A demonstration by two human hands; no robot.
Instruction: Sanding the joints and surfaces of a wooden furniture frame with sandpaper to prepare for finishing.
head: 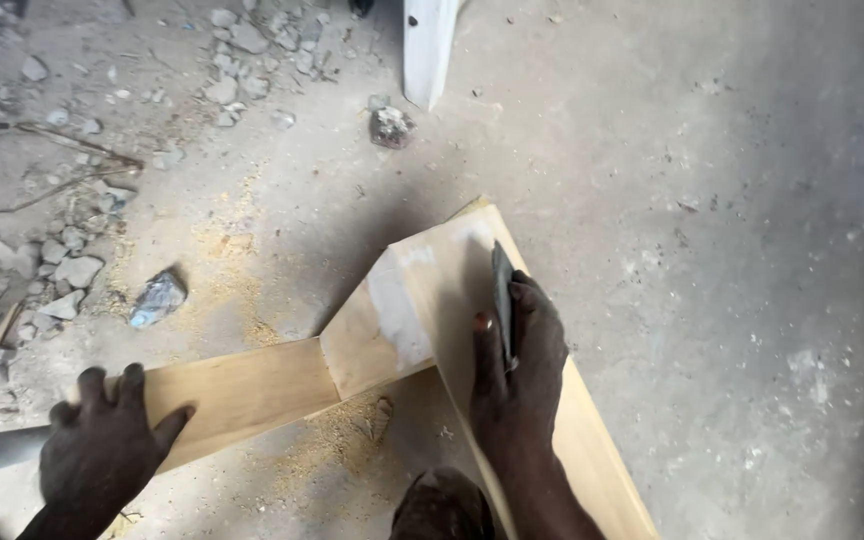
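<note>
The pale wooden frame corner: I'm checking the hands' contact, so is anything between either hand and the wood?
The left hand lies bare on the pale wooden frame. Between the right hand and the wood sits only the thin dark sheet it grips.

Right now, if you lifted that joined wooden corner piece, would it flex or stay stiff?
The wooden corner frame probably stays stiff: its boards look thick and flat. It may feel awkward, since two long arms spread apart. The left hand steadies one arm while the right hand presses a dark flat tool on it.
</note>
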